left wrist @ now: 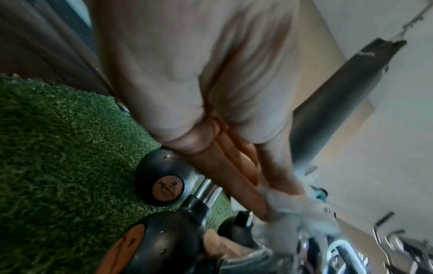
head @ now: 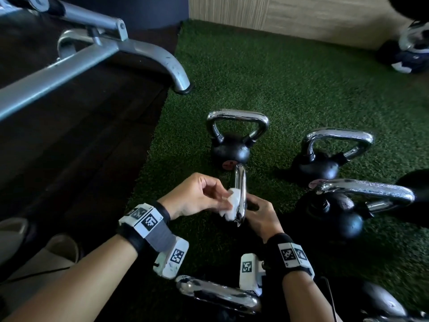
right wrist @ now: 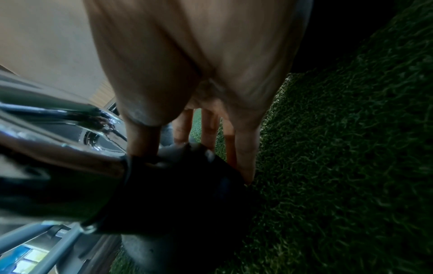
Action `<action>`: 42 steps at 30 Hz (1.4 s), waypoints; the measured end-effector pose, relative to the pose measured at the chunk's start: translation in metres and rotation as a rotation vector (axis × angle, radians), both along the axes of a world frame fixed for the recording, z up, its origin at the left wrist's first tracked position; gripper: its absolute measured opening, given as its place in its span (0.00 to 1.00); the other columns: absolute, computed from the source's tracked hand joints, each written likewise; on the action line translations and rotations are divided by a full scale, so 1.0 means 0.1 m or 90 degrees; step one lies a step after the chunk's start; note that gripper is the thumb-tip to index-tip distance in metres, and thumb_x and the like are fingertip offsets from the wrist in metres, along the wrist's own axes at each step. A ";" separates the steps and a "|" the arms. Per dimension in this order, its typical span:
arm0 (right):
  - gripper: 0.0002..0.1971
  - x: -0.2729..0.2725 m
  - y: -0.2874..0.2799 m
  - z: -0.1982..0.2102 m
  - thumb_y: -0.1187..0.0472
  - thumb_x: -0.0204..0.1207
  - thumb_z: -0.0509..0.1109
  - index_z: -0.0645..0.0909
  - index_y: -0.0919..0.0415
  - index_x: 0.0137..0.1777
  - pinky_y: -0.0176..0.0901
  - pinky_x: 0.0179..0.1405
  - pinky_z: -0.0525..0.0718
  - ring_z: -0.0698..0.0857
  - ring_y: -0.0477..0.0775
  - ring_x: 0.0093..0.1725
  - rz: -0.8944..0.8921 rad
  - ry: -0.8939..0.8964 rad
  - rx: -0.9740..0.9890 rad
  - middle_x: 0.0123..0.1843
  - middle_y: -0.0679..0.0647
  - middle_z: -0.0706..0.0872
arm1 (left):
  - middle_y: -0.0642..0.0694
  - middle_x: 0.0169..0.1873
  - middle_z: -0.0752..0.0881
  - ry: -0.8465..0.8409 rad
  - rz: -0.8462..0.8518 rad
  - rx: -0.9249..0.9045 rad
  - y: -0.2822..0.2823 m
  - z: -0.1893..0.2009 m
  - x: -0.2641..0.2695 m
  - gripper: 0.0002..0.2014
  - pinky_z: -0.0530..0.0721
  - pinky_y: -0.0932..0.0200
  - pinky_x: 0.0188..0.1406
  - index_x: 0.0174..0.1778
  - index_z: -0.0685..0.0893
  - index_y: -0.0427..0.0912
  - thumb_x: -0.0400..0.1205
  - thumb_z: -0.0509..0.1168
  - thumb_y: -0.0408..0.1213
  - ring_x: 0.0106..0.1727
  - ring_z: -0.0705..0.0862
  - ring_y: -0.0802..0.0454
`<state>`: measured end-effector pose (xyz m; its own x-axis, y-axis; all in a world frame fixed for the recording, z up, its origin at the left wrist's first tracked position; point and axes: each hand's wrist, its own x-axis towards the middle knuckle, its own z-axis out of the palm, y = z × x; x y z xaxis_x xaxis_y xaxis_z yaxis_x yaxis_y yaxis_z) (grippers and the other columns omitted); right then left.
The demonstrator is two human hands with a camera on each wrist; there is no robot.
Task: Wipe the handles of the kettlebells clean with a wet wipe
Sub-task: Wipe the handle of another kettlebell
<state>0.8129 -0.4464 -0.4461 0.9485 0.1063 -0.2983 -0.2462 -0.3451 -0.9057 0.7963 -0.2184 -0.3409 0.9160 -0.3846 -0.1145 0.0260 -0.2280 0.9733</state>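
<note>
A kettlebell's chrome handle (head: 240, 194) stands edge-on on the green turf in the head view. My left hand (head: 220, 197) pinches a crumpled white wet wipe (head: 233, 204) against the handle's left side. My right hand (head: 255, 206) grips the same kettlebell from the right. In the right wrist view its thumb and fingers (right wrist: 244, 159) straddle the black body (right wrist: 178, 187) below the chrome handle (right wrist: 58, 148). The left wrist view shows my fingers (left wrist: 236, 178) reaching into the wipe (left wrist: 283, 202), blurred.
Other kettlebells stand behind (head: 231, 151), to the right (head: 320, 167) and nearer right (head: 336, 216). Another chrome handle (head: 218, 295) lies under my wrists. A silver bench frame (head: 144, 51) crosses the dark floor at left. A wall borders the turf (head: 290, 73) at the back.
</note>
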 end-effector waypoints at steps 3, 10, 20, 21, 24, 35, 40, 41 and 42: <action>0.31 0.00 0.01 0.01 0.37 0.60 0.84 0.88 0.38 0.66 0.55 0.65 0.90 0.93 0.43 0.55 0.004 0.000 -0.012 0.56 0.43 0.95 | 0.55 0.37 0.92 -0.034 -0.036 0.041 0.01 -0.01 -0.07 0.09 0.84 0.65 0.47 0.40 0.93 0.47 0.70 0.85 0.33 0.42 0.89 0.61; 0.28 0.00 -0.01 0.03 0.43 0.64 0.86 0.89 0.43 0.67 0.54 0.65 0.91 0.94 0.43 0.53 0.002 0.003 -0.018 0.56 0.44 0.95 | 0.58 0.39 0.94 -0.217 -0.003 0.100 -0.05 -0.05 -0.25 0.07 0.88 0.64 0.47 0.41 0.95 0.48 0.71 0.85 0.37 0.43 0.92 0.63; 0.28 0.03 0.03 -0.01 0.44 0.62 0.87 0.90 0.43 0.64 0.55 0.67 0.89 0.93 0.44 0.54 -0.016 0.000 -0.038 0.55 0.44 0.95 | 0.58 0.42 0.95 -0.147 0.063 0.164 -0.04 -0.31 -0.39 0.05 0.88 0.66 0.53 0.42 0.96 0.45 0.73 0.83 0.36 0.46 0.92 0.67; 0.30 0.03 0.02 -0.01 0.42 0.60 0.86 0.90 0.41 0.65 0.56 0.68 0.89 0.93 0.44 0.56 -0.004 -0.003 -0.040 0.56 0.43 0.94 | 0.59 0.42 0.95 -0.136 0.066 0.172 -0.03 -0.31 -0.38 0.06 0.88 0.66 0.52 0.42 0.95 0.47 0.72 0.84 0.36 0.45 0.92 0.67; 0.32 0.02 -0.04 0.08 0.37 0.63 0.83 0.87 0.38 0.70 0.52 0.75 0.83 0.88 0.43 0.67 0.063 -0.005 -0.095 0.65 0.41 0.92 | 0.56 0.42 0.95 -0.077 0.089 0.149 0.04 -0.28 -0.30 0.08 0.90 0.58 0.51 0.43 0.94 0.52 0.72 0.84 0.39 0.45 0.93 0.61; 0.16 -0.14 0.05 1.50 0.57 0.66 0.86 0.95 0.45 0.54 0.49 0.49 0.90 0.90 0.52 0.40 0.086 -0.277 0.118 0.47 0.50 0.96 | 0.37 0.38 0.93 0.094 0.220 -0.227 0.06 0.47 -0.09 0.13 0.90 0.63 0.38 0.46 0.89 0.33 0.68 0.79 0.33 0.35 0.91 0.53; 0.21 -0.16 0.18 1.62 0.66 0.66 0.87 0.94 0.54 0.60 0.40 0.53 0.90 0.95 0.49 0.48 0.105 -0.312 0.133 0.51 0.50 0.95 | 0.40 0.41 0.94 0.119 0.221 -0.265 -0.08 0.62 -0.09 0.06 0.92 0.61 0.44 0.39 0.94 0.43 0.68 0.78 0.38 0.40 0.92 0.52; 0.20 -0.16 0.18 1.61 0.67 0.66 0.87 0.94 0.54 0.59 0.39 0.52 0.90 0.95 0.48 0.48 0.091 -0.322 0.142 0.51 0.50 0.95 | 0.40 0.41 0.94 0.122 0.221 -0.269 -0.11 0.63 -0.10 0.06 0.91 0.63 0.44 0.39 0.95 0.42 0.68 0.78 0.38 0.40 0.91 0.53; 0.19 -0.16 0.18 1.60 0.67 0.66 0.87 0.94 0.56 0.58 0.41 0.53 0.91 0.95 0.50 0.49 0.078 -0.326 0.152 0.51 0.51 0.95 | 0.41 0.41 0.94 0.119 0.214 -0.263 -0.13 0.61 -0.10 0.09 0.90 0.64 0.44 0.42 0.95 0.41 0.69 0.77 0.39 0.41 0.90 0.53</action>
